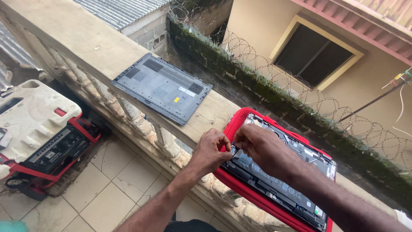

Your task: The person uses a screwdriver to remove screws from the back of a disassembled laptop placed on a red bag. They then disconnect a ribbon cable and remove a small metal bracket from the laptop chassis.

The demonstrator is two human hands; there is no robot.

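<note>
An opened laptop (296, 180) lies bottom side up on a red padded sleeve (240, 120), resting on top of a concrete balustrade rail (86, 38). Its insides are exposed. My left hand (210, 150) and my right hand (262, 148) meet at the laptop's near left corner, fingertips pinched over a small part that I cannot make out. The laptop's grey bottom cover (162, 86) lies flat on the rail, to the left of the hands and apart from them.
A red and white portable generator (36, 133) stands on the tiled balcony floor (116, 180) at lower left. Beyond the rail runs a mossy wall topped with coiled barbed wire (274, 81), with a yellow building and dark window (313, 56) behind.
</note>
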